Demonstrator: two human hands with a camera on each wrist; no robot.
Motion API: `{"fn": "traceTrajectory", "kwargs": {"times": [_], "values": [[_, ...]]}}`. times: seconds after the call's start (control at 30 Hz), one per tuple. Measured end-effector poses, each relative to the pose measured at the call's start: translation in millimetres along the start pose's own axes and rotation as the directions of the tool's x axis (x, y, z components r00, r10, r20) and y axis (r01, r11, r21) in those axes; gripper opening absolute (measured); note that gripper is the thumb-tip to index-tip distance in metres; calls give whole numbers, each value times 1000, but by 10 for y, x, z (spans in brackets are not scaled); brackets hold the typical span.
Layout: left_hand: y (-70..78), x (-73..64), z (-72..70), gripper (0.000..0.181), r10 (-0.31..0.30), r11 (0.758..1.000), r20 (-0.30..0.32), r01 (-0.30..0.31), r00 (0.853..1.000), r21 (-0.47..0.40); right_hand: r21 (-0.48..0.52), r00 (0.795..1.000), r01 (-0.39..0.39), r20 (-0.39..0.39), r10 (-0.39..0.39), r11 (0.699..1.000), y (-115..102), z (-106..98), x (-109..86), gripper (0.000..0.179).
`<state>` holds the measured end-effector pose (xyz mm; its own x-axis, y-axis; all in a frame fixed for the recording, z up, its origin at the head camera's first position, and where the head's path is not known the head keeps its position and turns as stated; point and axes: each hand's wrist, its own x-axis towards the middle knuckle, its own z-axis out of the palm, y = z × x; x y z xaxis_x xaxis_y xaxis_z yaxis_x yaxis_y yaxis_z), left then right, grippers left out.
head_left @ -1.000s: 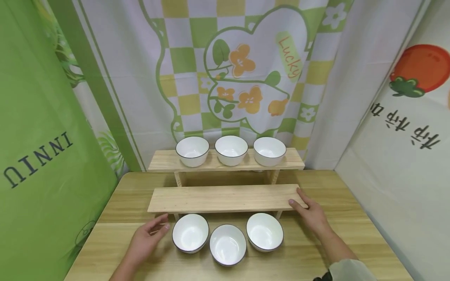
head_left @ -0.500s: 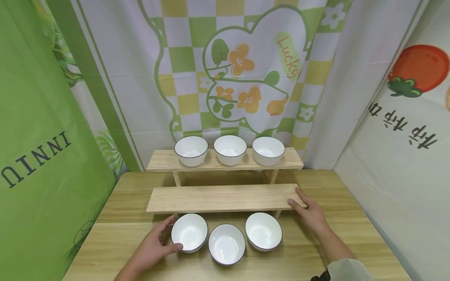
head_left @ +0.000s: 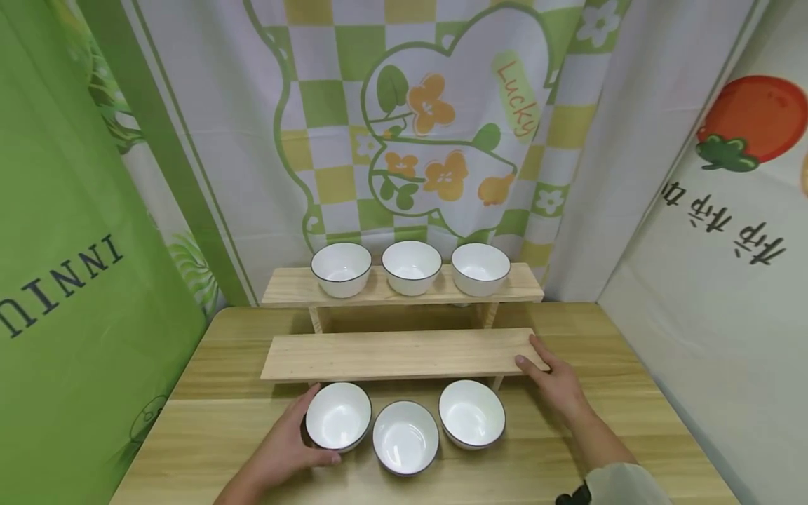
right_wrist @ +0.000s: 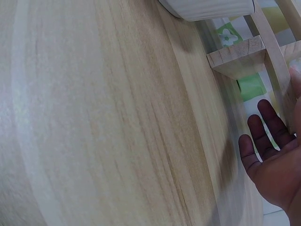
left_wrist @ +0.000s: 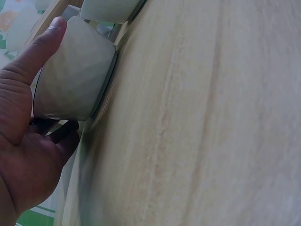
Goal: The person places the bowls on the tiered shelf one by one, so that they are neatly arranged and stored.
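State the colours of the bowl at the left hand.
White, with a dark rim: the bowl shows best from the head.

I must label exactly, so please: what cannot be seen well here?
Head view: part of the left hand, behind the front left bowl.
Head view: dark wrist item, cut off by the bottom edge.
Right wrist view: part of the right hand, beyond the right edge.
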<state>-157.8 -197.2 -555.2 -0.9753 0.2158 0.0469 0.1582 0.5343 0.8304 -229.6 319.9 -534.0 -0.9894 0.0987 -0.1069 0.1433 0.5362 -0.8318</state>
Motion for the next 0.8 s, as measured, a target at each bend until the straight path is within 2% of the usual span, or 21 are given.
{"fn": "traceTrajectory", "kwargs": {"times": [0.53,0.8], "values": [[72,14,104,136,-33,999,-50,32,998,-15,18,1000,14,-1,-14,1000,22,3,16,88],[71,17,114,130,-5,1000,-102,7,995,22,-8,1000,14,-5,-14,1000,14,0,9,88]]}}
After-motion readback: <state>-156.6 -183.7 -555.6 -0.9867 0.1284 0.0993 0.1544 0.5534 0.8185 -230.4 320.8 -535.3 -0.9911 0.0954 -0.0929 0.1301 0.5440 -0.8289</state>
